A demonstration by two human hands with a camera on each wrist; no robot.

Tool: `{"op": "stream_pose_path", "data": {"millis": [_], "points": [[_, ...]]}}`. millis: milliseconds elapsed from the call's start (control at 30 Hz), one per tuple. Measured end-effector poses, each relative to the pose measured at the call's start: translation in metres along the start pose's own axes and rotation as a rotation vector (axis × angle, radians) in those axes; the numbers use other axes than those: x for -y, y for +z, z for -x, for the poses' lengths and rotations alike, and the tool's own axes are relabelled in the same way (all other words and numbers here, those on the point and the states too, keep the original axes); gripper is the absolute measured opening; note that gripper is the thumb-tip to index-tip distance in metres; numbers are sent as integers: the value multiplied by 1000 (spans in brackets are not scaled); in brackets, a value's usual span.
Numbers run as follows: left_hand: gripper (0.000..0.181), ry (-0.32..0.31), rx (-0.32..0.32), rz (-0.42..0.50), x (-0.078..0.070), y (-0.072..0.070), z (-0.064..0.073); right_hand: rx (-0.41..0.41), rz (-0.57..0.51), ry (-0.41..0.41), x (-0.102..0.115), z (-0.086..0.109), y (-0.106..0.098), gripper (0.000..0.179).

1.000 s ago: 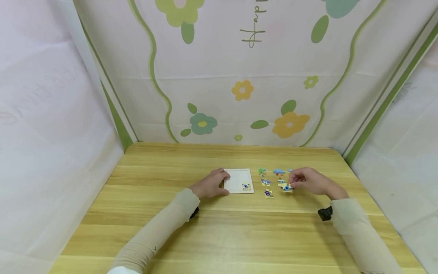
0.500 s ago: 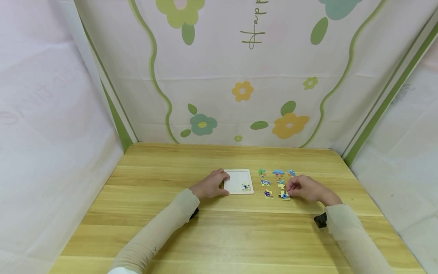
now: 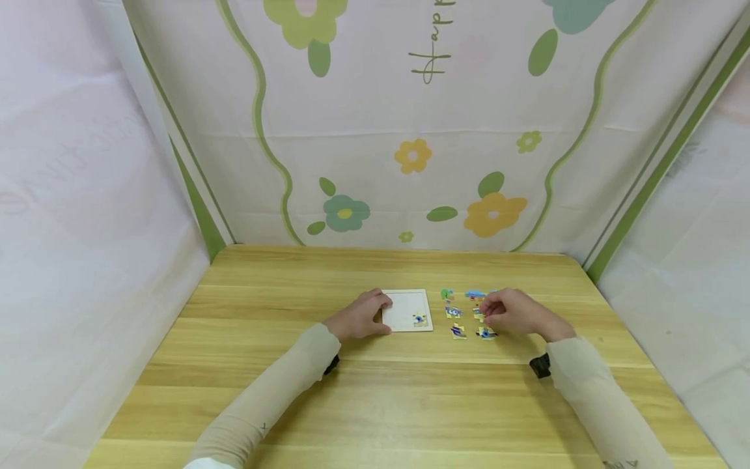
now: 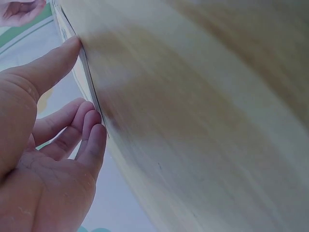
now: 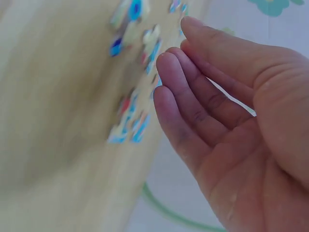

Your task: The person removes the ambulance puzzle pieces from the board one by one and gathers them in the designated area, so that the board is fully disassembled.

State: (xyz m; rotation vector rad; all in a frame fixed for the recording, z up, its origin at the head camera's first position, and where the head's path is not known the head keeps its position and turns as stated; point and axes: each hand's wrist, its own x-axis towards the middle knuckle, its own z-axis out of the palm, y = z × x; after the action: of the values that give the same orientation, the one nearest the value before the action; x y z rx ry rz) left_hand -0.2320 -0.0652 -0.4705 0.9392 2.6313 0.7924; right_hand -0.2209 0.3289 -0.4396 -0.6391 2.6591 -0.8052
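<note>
My left hand (image 3: 359,316) grips the left side of a white puzzle tray (image 3: 404,305). In the left wrist view, thumb and fingertips meet the edge of the tray. One puzzle piece (image 3: 419,320) with a blue round mark lies in the tray's front right corner. Right of the tray, my right hand (image 3: 518,314) hovers over loose pieces, its fingers slightly bent with nothing between them in the right wrist view. Its fingertips overlap a piece (image 3: 476,311) in the middle row. The blue-eyed piece (image 3: 486,333) lies in front of that hand.
Other loose pieces lie in short rows: a green one (image 3: 447,294), a light blue one (image 3: 473,294), a purple-and-yellow one (image 3: 453,312) and a dark blue one (image 3: 458,331). The wooden table (image 3: 375,404) meets a floral cloth (image 3: 351,163) behind and pale cloth at the sides.
My right hand brought the blue-eyed piece toward me, set it on the table and let go, then moved back and slightly left. The left hand has stayed on the tray.
</note>
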Motion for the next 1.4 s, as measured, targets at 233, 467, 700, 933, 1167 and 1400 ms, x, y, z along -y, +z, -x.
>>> {"op": "stream_pose_path", "data": {"millis": [233,467,700,933,1167,1400], "points": [[54,-4,3,7,-1,-1,0,15,38,-34,30,-28,6,24],[52,2,8,-4,-2,-1,0,44,40,-75,55,-55,25,24],[50,-3,4,3,-1,-1,0,61,41,-124,76,-75,39,23],[51,2,4,5,2,0,-2,73,95,-156,83,-87,51,21],[51,-1,5,7,2,1,-2,90,141,-171,84,-86,54,17],[51,-19,7,5,2,0,-2,83,158,-158,85,-88,54,17]]}}
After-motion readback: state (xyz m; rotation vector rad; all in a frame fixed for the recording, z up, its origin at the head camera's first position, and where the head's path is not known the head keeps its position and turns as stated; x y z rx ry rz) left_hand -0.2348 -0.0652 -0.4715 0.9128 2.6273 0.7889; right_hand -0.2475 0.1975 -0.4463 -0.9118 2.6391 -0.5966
